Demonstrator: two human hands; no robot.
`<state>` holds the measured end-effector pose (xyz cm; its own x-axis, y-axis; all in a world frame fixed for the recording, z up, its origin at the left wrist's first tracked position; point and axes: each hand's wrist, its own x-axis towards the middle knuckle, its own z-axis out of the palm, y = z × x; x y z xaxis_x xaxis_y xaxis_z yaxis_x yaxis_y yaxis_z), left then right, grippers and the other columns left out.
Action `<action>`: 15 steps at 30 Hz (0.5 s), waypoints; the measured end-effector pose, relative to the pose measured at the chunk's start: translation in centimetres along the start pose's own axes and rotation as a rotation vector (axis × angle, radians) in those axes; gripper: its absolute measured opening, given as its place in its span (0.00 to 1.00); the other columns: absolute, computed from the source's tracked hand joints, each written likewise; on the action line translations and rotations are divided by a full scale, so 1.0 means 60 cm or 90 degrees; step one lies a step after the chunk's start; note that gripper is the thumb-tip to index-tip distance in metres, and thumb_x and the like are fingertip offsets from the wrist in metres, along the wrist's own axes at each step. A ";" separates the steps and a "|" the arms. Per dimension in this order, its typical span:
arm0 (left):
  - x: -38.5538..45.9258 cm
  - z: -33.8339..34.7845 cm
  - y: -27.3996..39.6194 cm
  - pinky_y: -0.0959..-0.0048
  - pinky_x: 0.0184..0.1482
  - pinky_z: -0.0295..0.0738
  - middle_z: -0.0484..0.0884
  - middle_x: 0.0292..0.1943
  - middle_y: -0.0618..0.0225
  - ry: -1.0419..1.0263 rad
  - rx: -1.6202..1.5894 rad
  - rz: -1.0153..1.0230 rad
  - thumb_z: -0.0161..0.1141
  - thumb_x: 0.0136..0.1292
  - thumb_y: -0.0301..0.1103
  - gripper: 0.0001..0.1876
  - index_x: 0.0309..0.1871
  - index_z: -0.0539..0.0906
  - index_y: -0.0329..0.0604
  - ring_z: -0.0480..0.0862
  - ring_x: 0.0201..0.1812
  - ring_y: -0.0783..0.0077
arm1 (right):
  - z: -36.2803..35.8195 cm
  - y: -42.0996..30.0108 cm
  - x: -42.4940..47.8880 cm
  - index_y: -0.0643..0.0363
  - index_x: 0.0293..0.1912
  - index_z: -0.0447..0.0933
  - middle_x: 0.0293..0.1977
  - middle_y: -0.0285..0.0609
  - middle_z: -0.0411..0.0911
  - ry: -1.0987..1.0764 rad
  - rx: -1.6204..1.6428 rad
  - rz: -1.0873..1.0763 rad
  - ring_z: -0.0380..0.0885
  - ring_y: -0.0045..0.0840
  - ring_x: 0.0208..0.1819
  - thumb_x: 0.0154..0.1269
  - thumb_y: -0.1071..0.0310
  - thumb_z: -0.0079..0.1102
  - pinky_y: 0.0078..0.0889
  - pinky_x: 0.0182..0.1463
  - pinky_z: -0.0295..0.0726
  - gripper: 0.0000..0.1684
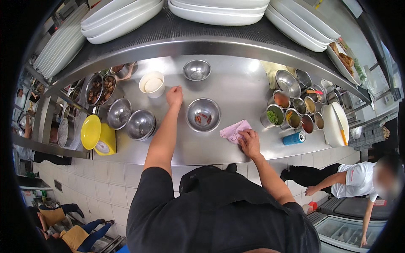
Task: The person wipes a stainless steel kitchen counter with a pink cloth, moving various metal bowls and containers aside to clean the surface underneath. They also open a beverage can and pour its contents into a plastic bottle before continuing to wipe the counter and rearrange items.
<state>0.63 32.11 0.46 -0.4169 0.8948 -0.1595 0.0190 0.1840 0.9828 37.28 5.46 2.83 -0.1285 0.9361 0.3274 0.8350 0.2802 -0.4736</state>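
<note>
My left hand point(175, 95) is on or just over the steel worktop with its fingers curled in, and nothing shows in it. Just left of it stands a white tub point(152, 84) with a pale round thing inside. A pink cloth point(232, 131) lies bunched on the worktop point(190, 148), gripped under the fingers of my right hand point(249, 141). Between my hands sits a steel bowl point(203, 104) holding a few dried red chillies point(202, 119). Farther back is a second steel bowl point(196, 70), which looks empty.
Left are stacked steel bowls point(141, 124), a yellow scale point(106, 139) and a pot of mushrooms point(109, 88). Right are several seasoning pots point(293, 117), a blue can point(293, 138) and a knife point(340, 121) on a white board. A shelf point(205, 42) overhangs. A co-worker point(354, 180) bends at a freezer.
</note>
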 end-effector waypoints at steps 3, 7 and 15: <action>0.036 0.052 0.040 0.68 0.29 0.82 0.86 0.31 0.63 -0.032 0.000 -0.119 0.68 0.72 0.47 0.18 0.45 0.86 0.37 0.86 0.29 0.68 | 0.001 0.002 -0.001 0.49 0.56 0.85 0.52 0.45 0.79 -0.012 0.003 0.020 0.75 0.46 0.57 0.63 0.64 0.72 0.48 0.62 0.74 0.20; 0.064 0.081 0.060 0.63 0.30 0.89 0.86 0.37 0.56 -0.044 -0.024 -0.199 0.69 0.70 0.43 0.19 0.52 0.82 0.35 0.89 0.31 0.62 | 0.004 -0.011 -0.001 0.50 0.56 0.85 0.52 0.46 0.78 -0.007 0.014 0.025 0.75 0.46 0.57 0.63 0.64 0.72 0.47 0.63 0.74 0.21; 0.026 0.049 0.084 0.64 0.29 0.87 0.88 0.33 0.54 0.078 0.145 -0.051 0.67 0.69 0.48 0.21 0.45 0.82 0.33 0.90 0.27 0.60 | 0.009 -0.005 -0.007 0.53 0.57 0.84 0.54 0.49 0.78 -0.007 -0.006 0.023 0.74 0.47 0.58 0.65 0.64 0.69 0.48 0.65 0.72 0.21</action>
<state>2.72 35.63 4.91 -0.5326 0.8200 -0.2097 0.1802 0.3519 0.9185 36.80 5.08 2.41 -0.1042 0.9478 0.3013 0.8440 0.2445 -0.4773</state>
